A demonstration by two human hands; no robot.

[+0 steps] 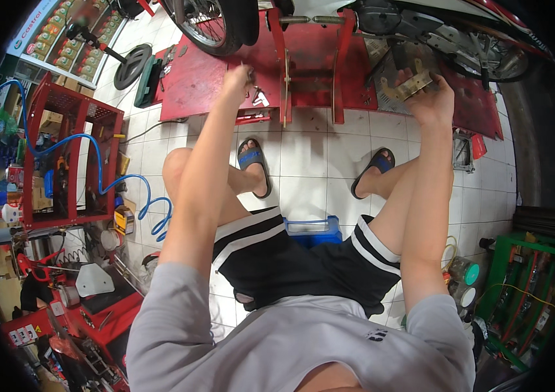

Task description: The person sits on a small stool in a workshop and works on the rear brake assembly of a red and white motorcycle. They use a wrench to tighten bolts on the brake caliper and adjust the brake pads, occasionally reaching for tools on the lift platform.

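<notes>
Overall, two bare hands reach toward the top over one long red metal platform (186, 88). The left hand (238, 80), at 11 o'clock, has its fingers curled nearly into a fist; I cannot tell whether something small sits inside. Just below it lie small silvery metal pieces (260, 97), too small to count surely. The right hand (436, 103), at 2 o'clock, is half open, palm upward, with fingers and thumb holding one brass-coloured, pronged metal bracket (412, 86), also near 2 o'clock. Between the hands, toward 12 o'clock, stand two red metal arms (341, 72) with two coil springs (294, 19) above. One spoked, black-tyred motorcycle wheel (209, 26) is at 11 o'clock. Below, two black-and-blue sandals (252, 167) are on the person's feet, with one blue plastic stool (317, 230) at 5 o'clock. One red metal shelf cart (79, 140) stands between 9 and 10 o'clock, and one green metal rack (519, 251) near 4.
</notes>
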